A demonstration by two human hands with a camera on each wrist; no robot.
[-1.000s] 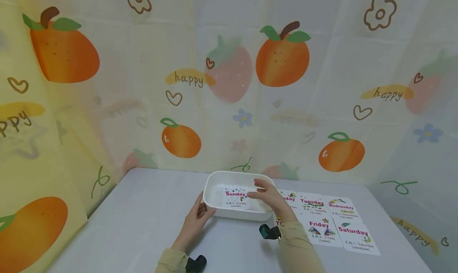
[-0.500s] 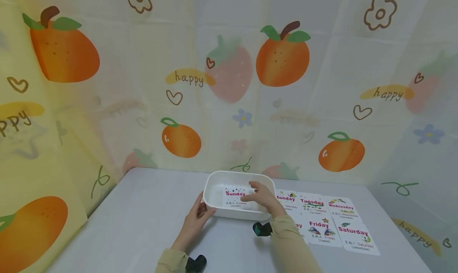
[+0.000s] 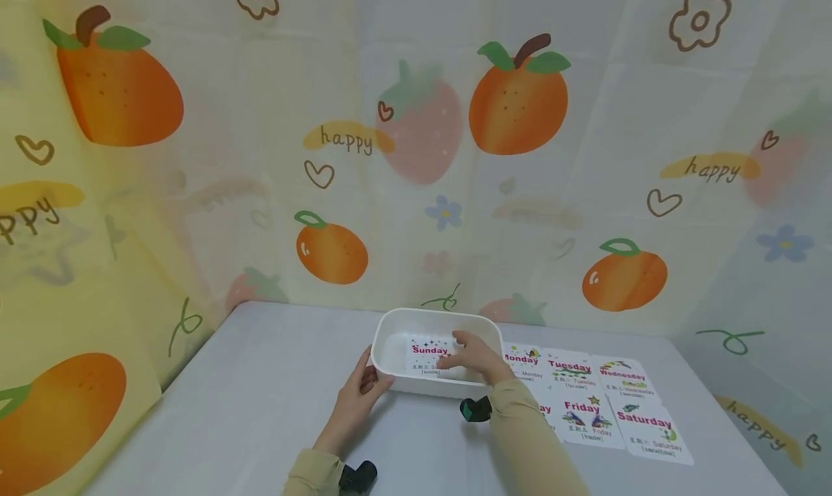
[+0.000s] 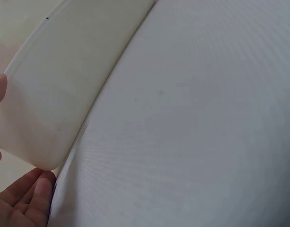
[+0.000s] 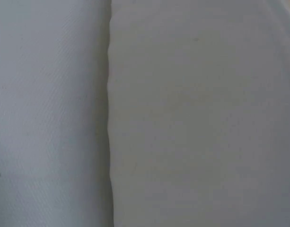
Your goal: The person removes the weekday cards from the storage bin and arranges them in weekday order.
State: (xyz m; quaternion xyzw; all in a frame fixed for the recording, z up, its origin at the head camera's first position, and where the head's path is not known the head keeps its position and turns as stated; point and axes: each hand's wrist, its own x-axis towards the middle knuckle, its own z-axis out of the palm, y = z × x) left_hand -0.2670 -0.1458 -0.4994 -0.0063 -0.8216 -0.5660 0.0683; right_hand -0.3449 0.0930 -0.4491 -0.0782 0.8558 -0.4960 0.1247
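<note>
A white plastic basket point(image 3: 429, 387) stands on the white table. Its front left corner is gripped by my left hand point(image 3: 354, 397), thumb at the rim and fingers around the side; the left wrist view shows those fingertips point(image 4: 40, 189) by the bottom corner. Inside the basket lies a white card printed "Sunday" point(image 3: 425, 351). My right hand point(image 3: 479, 357) reaches in over the right rim, fingers spread apart, one tip over the card's right part. Whether that tip touches the card is unclear. The right wrist view has only the basket's outer wall point(image 5: 192, 113) and the table, no hand.
Right of the basket, several weekday cards lie in two rows, among them Tuesday point(image 3: 569, 366), Wednesday point(image 3: 622, 375), Friday point(image 3: 583, 409) and Saturday point(image 3: 645, 424). My right arm partly covers one card in the front row. A fruit-printed curtain point(image 3: 416, 258) borders the table's back.
My right hand has moved left, deeper over the Sunday card, then stayed nearly still. The left hand and basket hold their places. The head view has shifted slightly.
</note>
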